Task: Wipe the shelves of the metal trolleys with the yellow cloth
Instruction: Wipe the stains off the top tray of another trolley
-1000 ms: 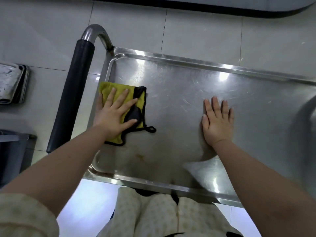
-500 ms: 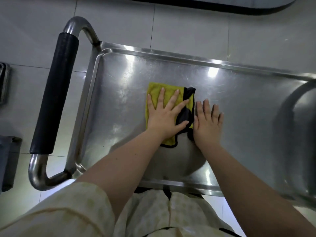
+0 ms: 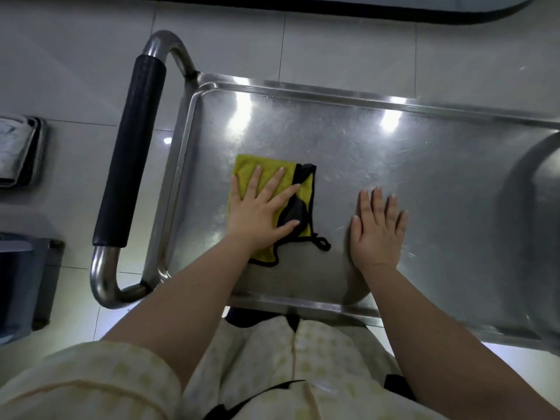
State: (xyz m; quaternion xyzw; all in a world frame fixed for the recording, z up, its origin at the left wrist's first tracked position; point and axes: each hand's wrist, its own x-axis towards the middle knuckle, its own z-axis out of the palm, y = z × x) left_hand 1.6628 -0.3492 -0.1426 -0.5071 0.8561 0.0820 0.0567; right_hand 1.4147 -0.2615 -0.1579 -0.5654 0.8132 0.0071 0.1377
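left hand [image 3: 260,213] flat on cloth [image 3: 257,166], fingers spread, grip released, right hand [image 3: 377,228] flat on bare shelf [image 3: 424,165] beside it, grip released, black handle [image 3: 130,150] at left

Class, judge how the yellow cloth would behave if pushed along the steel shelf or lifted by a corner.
Probably floppy: the yellow cloth lies folded with a wavy black edge, so it would likely drape. It should slide easily, since the trolley shelf looks smooth and shiny. It may bunch unless pressed flat, as the left hand does.
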